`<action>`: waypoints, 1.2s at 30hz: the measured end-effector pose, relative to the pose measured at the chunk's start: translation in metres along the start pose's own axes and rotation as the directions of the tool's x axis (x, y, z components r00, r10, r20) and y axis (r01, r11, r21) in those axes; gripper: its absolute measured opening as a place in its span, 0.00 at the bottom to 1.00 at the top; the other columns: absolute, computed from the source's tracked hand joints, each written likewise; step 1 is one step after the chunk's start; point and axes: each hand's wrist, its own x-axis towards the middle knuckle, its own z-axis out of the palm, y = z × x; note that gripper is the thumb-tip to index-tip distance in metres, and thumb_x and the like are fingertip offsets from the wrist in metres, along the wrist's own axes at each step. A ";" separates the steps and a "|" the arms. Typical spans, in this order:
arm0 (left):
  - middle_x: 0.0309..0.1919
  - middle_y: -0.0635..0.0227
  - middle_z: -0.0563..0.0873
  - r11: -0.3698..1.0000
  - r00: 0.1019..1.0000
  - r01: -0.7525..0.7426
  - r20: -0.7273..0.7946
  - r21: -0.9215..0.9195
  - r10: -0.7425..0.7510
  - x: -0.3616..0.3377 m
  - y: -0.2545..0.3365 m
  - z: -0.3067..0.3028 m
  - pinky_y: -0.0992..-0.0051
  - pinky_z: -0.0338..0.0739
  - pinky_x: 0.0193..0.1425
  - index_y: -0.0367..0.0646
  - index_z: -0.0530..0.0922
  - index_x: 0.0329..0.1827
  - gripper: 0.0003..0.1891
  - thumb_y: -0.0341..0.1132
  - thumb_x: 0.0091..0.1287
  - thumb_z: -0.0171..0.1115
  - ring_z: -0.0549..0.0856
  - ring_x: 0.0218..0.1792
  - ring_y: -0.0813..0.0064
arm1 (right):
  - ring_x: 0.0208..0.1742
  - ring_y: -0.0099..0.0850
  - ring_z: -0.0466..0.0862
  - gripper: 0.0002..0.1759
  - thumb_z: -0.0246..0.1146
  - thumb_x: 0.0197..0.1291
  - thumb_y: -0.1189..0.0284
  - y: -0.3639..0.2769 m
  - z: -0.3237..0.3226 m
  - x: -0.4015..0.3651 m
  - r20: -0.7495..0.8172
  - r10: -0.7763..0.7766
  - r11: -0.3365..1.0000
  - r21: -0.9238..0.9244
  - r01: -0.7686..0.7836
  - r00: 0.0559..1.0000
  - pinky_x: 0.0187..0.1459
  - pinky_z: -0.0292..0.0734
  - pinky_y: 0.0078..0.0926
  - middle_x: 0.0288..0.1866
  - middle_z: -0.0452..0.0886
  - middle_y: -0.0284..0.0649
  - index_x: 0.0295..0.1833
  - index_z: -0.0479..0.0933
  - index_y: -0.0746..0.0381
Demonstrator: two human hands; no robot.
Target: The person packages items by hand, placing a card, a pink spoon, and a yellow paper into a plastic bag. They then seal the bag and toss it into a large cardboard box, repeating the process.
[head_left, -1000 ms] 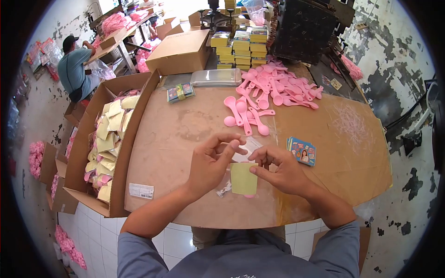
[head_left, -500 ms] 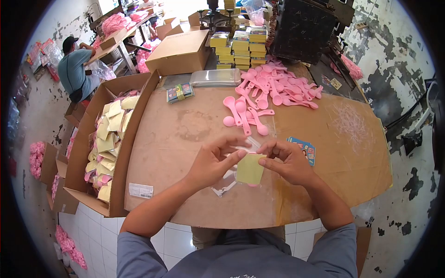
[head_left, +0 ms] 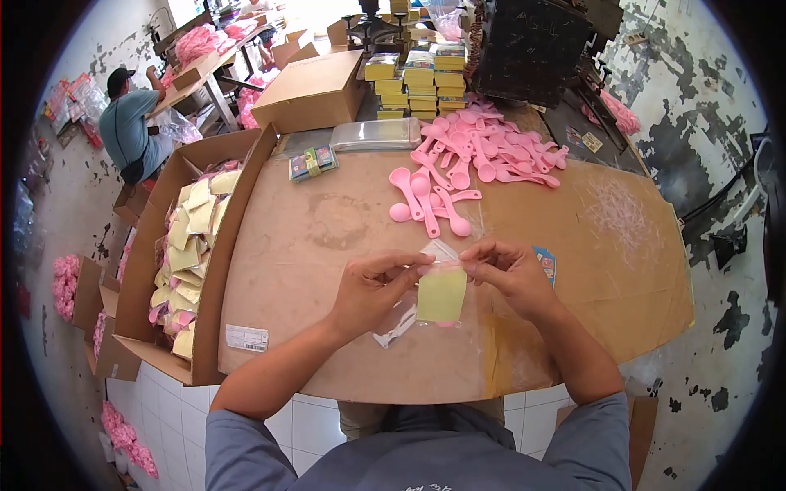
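Both my hands hold one clear plastic bag [head_left: 440, 288] just above the brown tabletop [head_left: 327, 237]. A yellow card shows through the bag, and a bit of pink sticks out at its bottom edge. My left hand [head_left: 372, 288] pinches the bag's top left corner. My right hand [head_left: 508, 277] pinches the top right corner. Another clear bag [head_left: 395, 323] lies on the table under my left hand. A small stack of printed cards [head_left: 546, 262] lies partly hidden behind my right hand.
Pink spoons [head_left: 475, 155] are heaped at the back of the table, a few lying closer. An open carton [head_left: 184, 245] of filled bags stands at the left. Yellow packs [head_left: 417, 82], a banded card bundle [head_left: 312, 162] and a closed box [head_left: 311, 90] sit behind. Another person [head_left: 131, 123] works far left.
The bag with the yellow card has risen from the table and hangs upright between both hands. My right hand moved up and right to the bag's top edge.
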 end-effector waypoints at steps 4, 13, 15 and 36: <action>0.52 0.61 0.92 0.994 0.996 -0.082 0.046 0.065 0.079 0.001 0.004 -0.006 0.78 0.86 0.54 0.34 0.88 0.56 0.15 0.15 0.71 0.60 0.90 0.51 0.79 | 0.44 0.19 0.84 0.09 0.66 0.70 0.82 0.007 -0.004 0.003 0.038 -0.130 0.991 -0.016 0.130 0.991 0.47 0.80 0.20 0.47 0.85 0.33 0.52 0.88 0.66; 0.47 0.63 0.92 0.986 0.986 -0.153 0.084 0.061 0.147 0.007 -0.007 -0.012 0.79 0.85 0.50 0.35 0.89 0.54 0.12 0.20 0.71 0.64 0.90 0.46 0.80 | 0.44 0.20 0.83 0.10 0.66 0.70 0.81 -0.001 -0.010 0.002 0.088 -0.104 0.988 -0.105 0.114 0.991 0.46 0.79 0.19 0.48 0.84 0.35 0.52 0.88 0.66; 0.47 0.62 0.92 0.988 0.987 -0.138 0.088 0.066 0.132 0.007 -0.008 -0.013 0.80 0.85 0.49 0.35 0.89 0.53 0.12 0.20 0.70 0.65 0.89 0.45 0.81 | 0.43 0.19 0.83 0.09 0.66 0.71 0.78 -0.001 -0.014 0.003 0.103 -0.112 0.987 -0.104 0.123 0.988 0.46 0.80 0.18 0.47 0.85 0.34 0.52 0.88 0.66; 0.46 0.64 0.91 0.958 0.987 0.161 0.017 -0.238 -0.162 0.011 0.000 -0.006 0.80 0.87 0.42 0.34 0.83 0.61 0.13 0.29 0.76 0.68 0.90 0.43 0.81 | 0.47 0.21 0.84 0.16 0.68 0.71 0.78 -0.002 0.002 -0.001 0.171 -0.071 0.984 -0.152 0.097 0.983 0.52 0.81 0.22 0.48 0.85 0.34 0.61 0.79 0.67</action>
